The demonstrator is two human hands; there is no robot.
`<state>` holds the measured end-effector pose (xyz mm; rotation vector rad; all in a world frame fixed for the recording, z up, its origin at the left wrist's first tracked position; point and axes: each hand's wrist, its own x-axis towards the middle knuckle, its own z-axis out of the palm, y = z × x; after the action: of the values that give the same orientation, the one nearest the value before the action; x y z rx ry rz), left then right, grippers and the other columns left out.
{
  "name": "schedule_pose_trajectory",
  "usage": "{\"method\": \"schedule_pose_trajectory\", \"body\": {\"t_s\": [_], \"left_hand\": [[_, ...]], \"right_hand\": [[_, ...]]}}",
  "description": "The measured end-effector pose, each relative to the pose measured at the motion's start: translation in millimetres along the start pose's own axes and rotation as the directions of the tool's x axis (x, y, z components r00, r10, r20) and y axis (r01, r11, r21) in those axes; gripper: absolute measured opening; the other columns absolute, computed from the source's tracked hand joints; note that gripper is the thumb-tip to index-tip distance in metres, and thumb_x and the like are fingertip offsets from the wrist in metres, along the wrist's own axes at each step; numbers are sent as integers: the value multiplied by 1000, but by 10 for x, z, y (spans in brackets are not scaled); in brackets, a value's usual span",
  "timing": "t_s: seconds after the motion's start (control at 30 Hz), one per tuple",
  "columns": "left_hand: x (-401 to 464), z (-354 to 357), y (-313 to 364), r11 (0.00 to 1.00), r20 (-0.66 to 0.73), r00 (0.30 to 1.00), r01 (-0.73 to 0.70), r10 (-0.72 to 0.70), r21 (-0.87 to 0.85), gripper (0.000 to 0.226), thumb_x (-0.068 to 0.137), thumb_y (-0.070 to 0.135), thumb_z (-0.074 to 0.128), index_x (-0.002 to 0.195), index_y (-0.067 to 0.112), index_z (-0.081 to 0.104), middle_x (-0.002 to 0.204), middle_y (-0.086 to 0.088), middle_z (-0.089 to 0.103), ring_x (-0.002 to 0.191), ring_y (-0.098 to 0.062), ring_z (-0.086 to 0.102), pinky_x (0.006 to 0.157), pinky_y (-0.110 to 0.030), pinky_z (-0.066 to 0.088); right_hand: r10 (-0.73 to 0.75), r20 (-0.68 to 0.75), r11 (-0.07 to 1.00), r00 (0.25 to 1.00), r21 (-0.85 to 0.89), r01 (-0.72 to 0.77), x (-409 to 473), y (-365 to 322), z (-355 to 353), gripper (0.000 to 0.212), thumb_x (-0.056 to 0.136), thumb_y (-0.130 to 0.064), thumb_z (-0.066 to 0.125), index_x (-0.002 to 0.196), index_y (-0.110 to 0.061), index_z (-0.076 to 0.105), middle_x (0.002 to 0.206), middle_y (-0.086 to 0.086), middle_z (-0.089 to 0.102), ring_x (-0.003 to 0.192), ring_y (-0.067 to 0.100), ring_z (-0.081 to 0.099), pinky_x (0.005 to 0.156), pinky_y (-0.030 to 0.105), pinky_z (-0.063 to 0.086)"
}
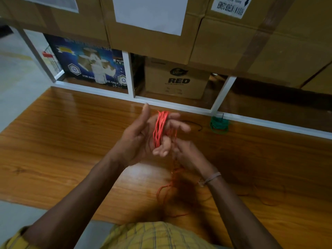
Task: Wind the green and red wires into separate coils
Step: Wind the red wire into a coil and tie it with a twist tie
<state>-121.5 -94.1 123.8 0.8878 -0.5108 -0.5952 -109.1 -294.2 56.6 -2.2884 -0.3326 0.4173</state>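
Observation:
Several loops of red wire (pixel 159 129) are wrapped around the spread fingers of my left hand (pixel 142 139), which is raised above the wooden table with the thumb pointing up. Just right of it, my right hand (pixel 186 155) pinches the loose strand of the same red wire. The slack trails down from that hand to a loose tangle (pixel 167 193) on the table near my body. A small green wire coil (pixel 219 125) lies on the table at the far right, close to the back edge, apart from both hands.
A thin black wire (pixel 196 125) curves on the wooden table (pixel 62 141) left of the green coil. White shelf frames (pixel 131 76) rise behind the table, holding cardboard boxes (pixel 177 81) and a blue printed box (pixel 88 65). Grey floor lies at the left.

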Motion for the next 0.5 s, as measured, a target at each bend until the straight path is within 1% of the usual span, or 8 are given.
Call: {"method": "schedule_pose_trajectory", "body": {"t_s": [0.03, 0.1, 0.17, 0.23, 0.3, 0.37, 0.43, 0.5], "left_hand": [[27, -7, 37, 999, -35, 998, -43, 42, -3, 97, 98, 70, 19, 160, -5, 22, 148, -30, 52, 71, -20, 68, 62, -29, 54], [65, -29, 93, 993, -115, 986, -122, 121, -2, 102, 94, 76, 23, 161, -1, 20, 157, -26, 48, 91, -31, 75, 74, -32, 61], [100, -94, 119, 985, -230, 959, -171, 166, -1, 100, 93, 80, 24, 158, 4, 25, 157, -23, 51, 116, -46, 70, 91, -42, 64], [135, -183, 129, 984, -339, 924, -166, 178, 63, 96, 93, 81, 29, 146, 2, 36, 148, -27, 58, 129, -53, 61, 104, -54, 57], [145, -260, 113, 979, -417, 894, -95, 163, 178, 103, 93, 81, 32, 151, -4, 31, 144, -34, 57, 130, -49, 63, 110, -55, 53], [133, -325, 73, 942, -482, 863, 22, 151, 335, 91, 102, 71, 13, 163, 4, 24, 139, -30, 63, 127, -35, 69, 107, -37, 55], [89, -358, 25, 862, -514, 845, 143, 150, 486, 85, 103, 69, 5, 161, 13, 31, 131, -22, 71, 122, -23, 72, 97, -19, 54], [47, -441, -28, 793, -510, 848, 209, 144, 572, 90, 94, 80, 11, 156, 19, 38, 128, -17, 74, 119, -20, 74, 103, -27, 52]], "right_hand": [[22, 27, 1000, 999, 2, -22, -15, 7, 78, 26, 108, -15, 52, 131, -16, 63, 97, 4, 69, 78, 18, 67, 75, 36, 55], [85, 82, 990, 993, 102, -94, -79, 9, 188, 29, 105, 0, 49, 129, -12, 60, 88, 9, 66, 60, 15, 64, 56, 30, 56], [82, 147, 979, 986, 175, -108, -154, -27, 236, 30, 105, 0, 51, 131, -14, 54, 89, 22, 70, 59, 22, 69, 48, 27, 55], [46, 211, 982, 976, 170, -83, -237, -85, 239, 27, 106, -7, 55, 131, -19, 52, 94, 18, 73, 62, 21, 71, 50, 32, 58], [18, 291, 979, 957, 187, -75, -314, -145, 227, 22, 106, -16, 59, 127, -22, 54, 89, 9, 73, 53, 18, 66, 43, 33, 51], [3, 364, 971, 931, 221, -90, -401, -208, 174, 20, 106, -22, 62, 125, -23, 57, 83, 7, 72, 47, 19, 56, 42, 29, 44], [-29, 398, 979, 917, 198, -55, -457, -272, 53, 18, 106, -25, 62, 123, -19, 61, 78, 9, 73, 50, 20, 53, 43, 29, 42], [-68, 413, 984, 908, 177, -7, -501, -355, -121, 17, 106, -25, 63, 120, -16, 65, 71, 9, 72, 51, 15, 53, 44, 26, 41]]}}
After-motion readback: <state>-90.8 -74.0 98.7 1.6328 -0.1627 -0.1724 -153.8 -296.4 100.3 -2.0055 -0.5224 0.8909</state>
